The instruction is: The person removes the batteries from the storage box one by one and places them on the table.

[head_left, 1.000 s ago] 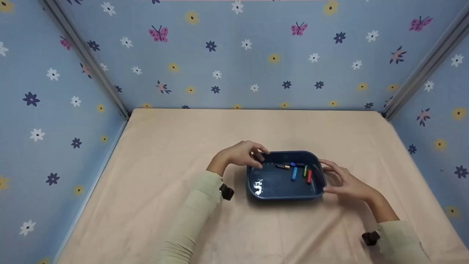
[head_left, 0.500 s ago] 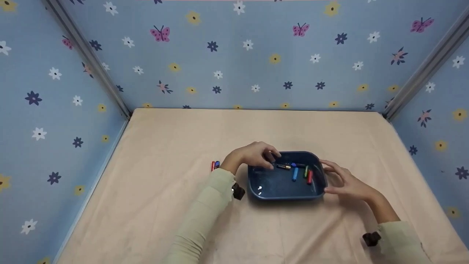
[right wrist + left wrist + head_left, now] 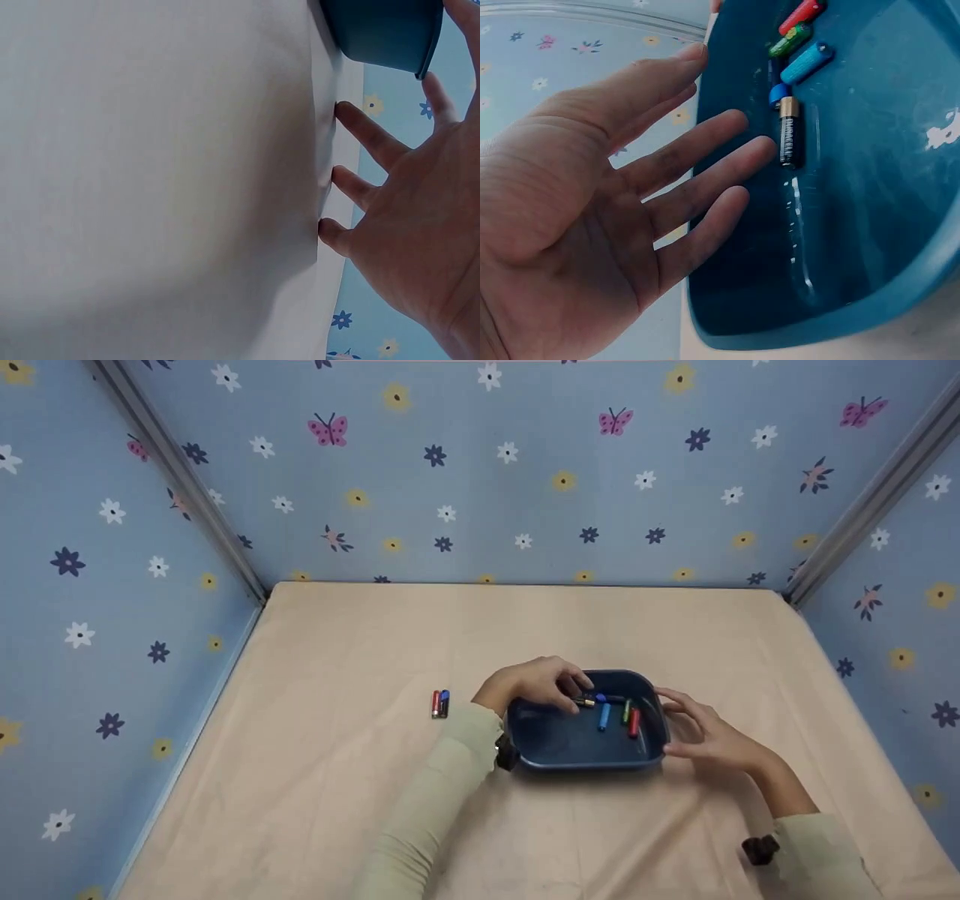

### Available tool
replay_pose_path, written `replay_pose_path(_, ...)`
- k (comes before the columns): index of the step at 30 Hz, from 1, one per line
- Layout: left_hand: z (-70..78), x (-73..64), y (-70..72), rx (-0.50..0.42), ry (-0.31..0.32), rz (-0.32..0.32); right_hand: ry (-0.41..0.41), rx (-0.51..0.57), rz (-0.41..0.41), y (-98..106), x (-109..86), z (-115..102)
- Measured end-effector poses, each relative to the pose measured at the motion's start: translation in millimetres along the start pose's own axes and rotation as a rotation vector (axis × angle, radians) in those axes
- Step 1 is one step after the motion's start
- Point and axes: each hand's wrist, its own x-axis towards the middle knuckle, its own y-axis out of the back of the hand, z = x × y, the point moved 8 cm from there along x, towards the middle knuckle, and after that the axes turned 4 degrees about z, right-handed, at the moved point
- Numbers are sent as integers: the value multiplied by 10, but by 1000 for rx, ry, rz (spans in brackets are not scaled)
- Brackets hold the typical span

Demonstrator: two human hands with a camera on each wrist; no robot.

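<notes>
Reaching farther over tray (image 3: 555,739), left hand (image 3: 540,681) nearer battery (image 3: 789,131), right hand (image 3: 716,735) unmoved

This looks like a small filming booth, perhaps in a lab: a pale cloth-covered bench (image 3: 360,637) is enclosed by flower-printed blue panels (image 3: 487,499) at nine, twelve and three o'clock, grey metal posts (image 3: 184,480) stand in the corners at eleven and one, and a small black camera (image 3: 760,850) sits by each pale green sleeve (image 3: 817,851).
</notes>
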Motion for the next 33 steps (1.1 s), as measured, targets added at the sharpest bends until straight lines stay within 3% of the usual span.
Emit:
replay_pose_path(9,-80,52,-141,90,37,-38,-3,4,-7,-11,1,24)
replay_pose_path(19,-156,35,-166,175,90,-26,-9,14,-10,-10,-1,19)
replay_pose_path(29,-144,19,-200,205,119,-34,-14,-6,-6,-16,-12,43)
replay_pose_path(33,-137,20,-203,263,138,-30,-29,-20,-2,-6,-15,41)
